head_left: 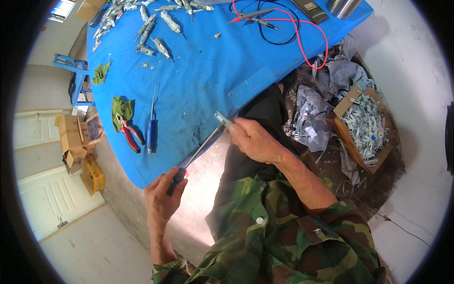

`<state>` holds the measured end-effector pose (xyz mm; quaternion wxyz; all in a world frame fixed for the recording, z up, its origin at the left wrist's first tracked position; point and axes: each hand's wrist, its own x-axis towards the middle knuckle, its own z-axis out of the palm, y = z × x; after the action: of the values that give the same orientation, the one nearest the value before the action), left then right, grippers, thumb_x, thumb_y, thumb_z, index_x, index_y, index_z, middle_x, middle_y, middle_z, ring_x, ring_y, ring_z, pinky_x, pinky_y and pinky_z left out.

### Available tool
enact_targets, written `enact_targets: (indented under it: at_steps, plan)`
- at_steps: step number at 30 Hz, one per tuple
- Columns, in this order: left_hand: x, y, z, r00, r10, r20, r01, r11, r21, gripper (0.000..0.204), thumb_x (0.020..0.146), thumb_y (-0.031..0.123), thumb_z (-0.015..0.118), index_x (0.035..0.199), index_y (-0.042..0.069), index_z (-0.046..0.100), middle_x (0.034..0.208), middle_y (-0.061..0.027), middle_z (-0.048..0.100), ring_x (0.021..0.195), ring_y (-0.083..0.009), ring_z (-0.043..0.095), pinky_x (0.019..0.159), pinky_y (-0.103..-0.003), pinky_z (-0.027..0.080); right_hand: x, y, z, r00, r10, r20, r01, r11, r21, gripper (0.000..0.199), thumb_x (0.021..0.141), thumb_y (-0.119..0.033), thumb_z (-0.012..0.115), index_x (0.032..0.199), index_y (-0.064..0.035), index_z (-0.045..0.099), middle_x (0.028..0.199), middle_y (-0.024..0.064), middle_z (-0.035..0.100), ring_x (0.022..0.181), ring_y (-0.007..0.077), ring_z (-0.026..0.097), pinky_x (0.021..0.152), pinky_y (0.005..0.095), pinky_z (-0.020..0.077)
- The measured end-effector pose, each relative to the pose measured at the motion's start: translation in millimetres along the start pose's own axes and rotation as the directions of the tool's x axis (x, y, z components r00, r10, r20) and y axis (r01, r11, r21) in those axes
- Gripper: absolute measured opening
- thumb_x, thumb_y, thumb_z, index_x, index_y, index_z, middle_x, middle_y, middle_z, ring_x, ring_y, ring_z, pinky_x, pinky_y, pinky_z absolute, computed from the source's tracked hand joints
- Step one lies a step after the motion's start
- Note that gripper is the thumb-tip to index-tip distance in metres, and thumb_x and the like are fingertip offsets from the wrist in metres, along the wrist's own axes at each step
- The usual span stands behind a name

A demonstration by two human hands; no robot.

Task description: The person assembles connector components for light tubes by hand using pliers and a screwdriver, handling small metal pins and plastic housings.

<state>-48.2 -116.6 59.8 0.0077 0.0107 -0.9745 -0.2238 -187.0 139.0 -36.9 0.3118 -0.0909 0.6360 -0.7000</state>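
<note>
The left hand point(162, 195) grips a long screwdriver point(201, 149). Its tip meets a small metal part point(221, 118) pinched in the right hand point(253, 140), at the blue table point(198, 80) edge. The tip might slip and poke a finger. Farther on the table lie red pliers point(130, 135).

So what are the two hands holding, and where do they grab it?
The left hand grips a long screwdriver by its dark handle. The right hand pinches a small metal part at its near end, against the screwdriver's tip.
</note>
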Motion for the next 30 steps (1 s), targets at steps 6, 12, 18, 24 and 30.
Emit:
enact_targets:
  at_steps: [6,12,18,24,30]
  plan:
    - [4,-13,3,0.998,-0.036,0.054,0.047,0.978,-0.205,0.030,0.088,0.020,0.083,0.112,0.004,0.074,0.084,-0.0125,0.075,0.070,-0.0216,0.072,0.065,-0.032,0.055,2,0,-2,0.999,-0.034,0.017,0.034,0.999,0.008,0.034,0.109,-0.023,0.049,0.090,0.0031,0.059,0.074,0.0033,0.054,0.069,0.0108,0.048,0.063,0.0320,0.0437]
    - [2,-21,1,0.922,-0.265,0.283,0.357,0.865,-0.353,0.031,0.089,0.021,0.082,0.111,0.002,0.074,0.084,-0.0133,0.075,0.076,-0.0198,0.074,0.069,-0.033,0.057,2,3,1,0.999,-0.039,-0.004,0.039,0.999,-0.001,0.033,0.108,-0.021,0.051,0.087,0.0030,0.058,0.072,0.0027,0.053,0.068,0.0104,0.047,0.061,0.0321,0.0422]
    - [-5,0,4,0.999,-0.023,-0.045,0.018,0.994,-0.111,0.032,0.084,0.014,0.085,0.112,0.005,0.074,0.087,-0.0130,0.075,0.072,-0.0244,0.073,0.064,-0.035,0.055,0,2,5,0.999,-0.003,-0.032,0.005,0.999,0.041,0.034,0.108,-0.023,0.051,0.096,0.0058,0.063,0.073,0.0022,0.055,0.069,0.0100,0.049,0.063,0.0306,0.0443]
    - [-8,11,-6,1.000,-0.030,0.009,0.030,0.999,-0.013,0.035,0.082,0.004,0.082,0.116,0.003,0.073,0.094,-0.0148,0.076,0.080,-0.0234,0.075,0.072,-0.033,0.058,-2,0,4,1.000,0.022,-0.014,-0.021,0.993,0.116,0.032,0.107,-0.022,0.052,0.100,0.0064,0.065,0.074,0.0006,0.055,0.069,0.0085,0.049,0.063,0.0293,0.0438]
    - [-12,11,-1,0.999,0.031,-0.029,-0.030,0.999,0.016,0.038,0.081,0.002,0.082,0.118,0.004,0.071,0.092,-0.0153,0.074,0.078,-0.0246,0.074,0.069,-0.033,0.057,-2,-6,0,0.999,0.009,0.034,-0.012,0.995,0.098,0.028,0.106,-0.020,0.055,0.091,0.0030,0.061,0.072,-0.0017,0.050,0.067,0.0069,0.045,0.060,0.0284,0.0403]
